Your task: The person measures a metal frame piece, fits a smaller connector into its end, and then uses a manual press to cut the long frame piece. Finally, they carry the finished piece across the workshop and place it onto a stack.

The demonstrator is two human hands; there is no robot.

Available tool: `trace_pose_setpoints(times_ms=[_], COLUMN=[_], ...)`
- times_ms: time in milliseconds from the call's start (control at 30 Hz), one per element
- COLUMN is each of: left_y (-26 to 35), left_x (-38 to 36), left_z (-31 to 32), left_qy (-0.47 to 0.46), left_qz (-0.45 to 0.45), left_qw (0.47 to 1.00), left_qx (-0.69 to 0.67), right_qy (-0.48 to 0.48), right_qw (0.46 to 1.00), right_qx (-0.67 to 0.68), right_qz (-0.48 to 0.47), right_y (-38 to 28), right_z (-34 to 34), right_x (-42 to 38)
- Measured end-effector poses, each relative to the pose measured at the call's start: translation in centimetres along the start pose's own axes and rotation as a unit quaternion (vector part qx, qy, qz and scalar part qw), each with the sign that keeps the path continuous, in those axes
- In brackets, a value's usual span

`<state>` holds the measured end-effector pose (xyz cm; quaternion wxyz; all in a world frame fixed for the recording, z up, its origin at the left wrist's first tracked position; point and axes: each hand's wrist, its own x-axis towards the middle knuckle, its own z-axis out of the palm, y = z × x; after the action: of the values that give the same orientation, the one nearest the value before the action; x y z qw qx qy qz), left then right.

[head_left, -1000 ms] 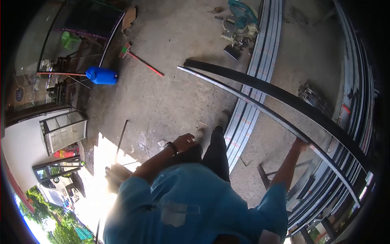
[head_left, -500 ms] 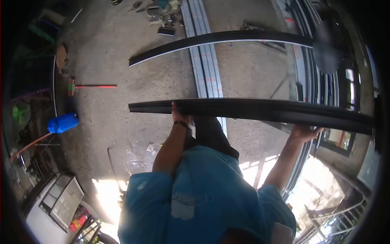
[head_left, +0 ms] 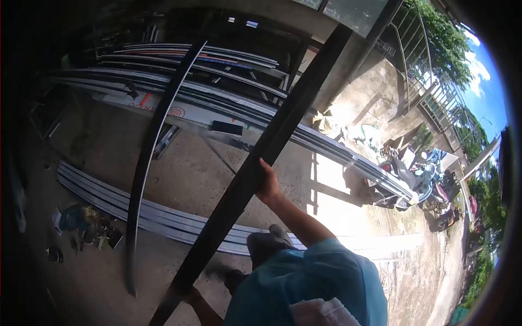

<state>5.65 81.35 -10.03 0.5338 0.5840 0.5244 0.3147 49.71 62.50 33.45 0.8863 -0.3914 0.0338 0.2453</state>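
Clearly mid-carry: the right hand point(head_left: 267, 185) wraps its fingers around the long black profile point(head_left: 255, 168), held aloft above the grey strips point(head_left: 152, 214) on the floor. The left hand point(head_left: 187, 296) supports its lower end, grip unclear. Next comes steady, level turning.

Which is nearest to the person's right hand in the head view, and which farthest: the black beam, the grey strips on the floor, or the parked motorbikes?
1. black beam, gripped in the right hand.
2. grey strips, floor, lower left.
3. motorbikes, far right, outdoors.

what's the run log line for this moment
right hand gripping long black bar | left hand under its lower end | bar diagonal above concrete floor
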Motion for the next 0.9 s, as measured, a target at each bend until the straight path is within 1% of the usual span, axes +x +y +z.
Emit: trace_pose_setpoints(times_ms=[33, 67, 100, 167, 200, 233, 267, 333, 400, 433, 500, 533, 567, 600, 633, 667, 700, 733, 800, 833, 900], left_y=[0.9, 1.5, 2.6, 3.5, 3.8, 4.2, 4.5, 4.8, 4.9, 4.8, 4.4, 4.5, 4.7, 4.6, 5.5, 6.4, 7.4, 9.0, 9.9, 12.0, 17.5], left_x=[0.0, 0.1, 0.1, 0.6, 1.0, 1.5, 1.8, 2.2, 1.8, 1.4, 0.2, -0.6, -1.4, -1.9, -2.7, -3.3, -3.9, -4.7, -7.1, -9.4, -14.1], left_z=[-0.9, -1.9, -1.7, -0.3, 0.7, 1.7, 2.7, 4.3, 5.0, 5.1, 5.7, 6.5, 7.3, 10.5, 13.8, 15.0, 16.1, 15.4, 12.6, 10.4, 7.2], left_qy=[-0.003, 0.007, 0.027, 0.049, 0.062, 0.078, 0.083, 0.081, 0.075, 0.071, 0.047, 0.030, 0.026, 0.055, 0.094, 0.125, 0.165, 0.203, 0.267, 0.310, 0.371], left_qz=[0.033, 0.065, 0.063, 0.030, -0.003, -0.036, -0.071, -0.113, -0.117, -0.108, -0.068, -0.029, 0.014, 0.062, 0.104, 0.036, -0.027, -0.108, -0.069, -0.058, -0.038], left_qw=[0.973, 0.912, 0.889, 0.929, 0.969, 0.992, 0.992, 0.957, 0.923, 0.907, 0.879, 0.874, 0.883, 0.927, 0.956, 0.935, 0.899, 0.804, 0.858, 0.864, 0.867], left_qx=[0.227, 0.405, 0.452, 0.364, 0.238, 0.088, -0.057, -0.256, -0.360, -0.400, -0.470, -0.484, -0.468, -0.366, -0.258, -0.330, -0.404, -0.548, -0.433, -0.392, -0.330], right_qy=[0.009, 0.010, 0.010, 0.004, -0.010, -0.025, -0.038, -0.035, -0.040, -0.041, -0.043, -0.046, -0.050, -0.055, -0.076, -0.100, -0.128, -0.155, -0.208, -0.224, -0.187], right_qw=[1.000, 1.000, 1.000, 1.000, 1.000, 0.999, 0.998, 0.997, 0.997, 0.998, 0.999, 0.998, 0.997, 0.994, 0.990, 0.982, 0.970, 0.960, 0.929, 0.922, 0.952], right_qx=[-0.002, 0.000, 0.003, 0.005, 0.014, 0.022, 0.031, 0.033, 0.031, 0.023, 0.010, -0.004, -0.014, -0.022, -0.069, -0.118, -0.167, -0.215, -0.304, -0.316, -0.240], right_qz=[0.014, 0.002, -0.007, -0.014, -0.026, -0.036, -0.044, -0.052, -0.051, -0.035, -0.001, 0.030, 0.063, 0.096, 0.102, 0.111, 0.117, 0.092, 0.033, -0.008, -0.043], right_y=[-0.5, -1.0, -1.7, -3.9, -5.3, -6.5, -7.6, -8.9, -9.6, -9.6, -9.4, -9.1, -8.2, -7.6, -7.9, -8.8, -10.4, -12.6, -18.2, -21.7, -25.7], right_z=[-0.5, -1.0, -1.4, -1.9, -2.8, -4.2, -5.0, -6.9, -8.6, -9.7, -12.5, -13.7, -15.1, -16.6, -17.5, -18.1, -18.9, -20.2, -22.2, -22.6, -24.6], right_x=[0.0, -0.1, -0.2, -0.1, 0.6, 1.7, 2.5, 4.2, 5.3, 5.9, 6.9, 7.3, 7.8, 8.3, 8.4, 8.4, 8.8, 9.8, 12.8, 14.1, 17.0])
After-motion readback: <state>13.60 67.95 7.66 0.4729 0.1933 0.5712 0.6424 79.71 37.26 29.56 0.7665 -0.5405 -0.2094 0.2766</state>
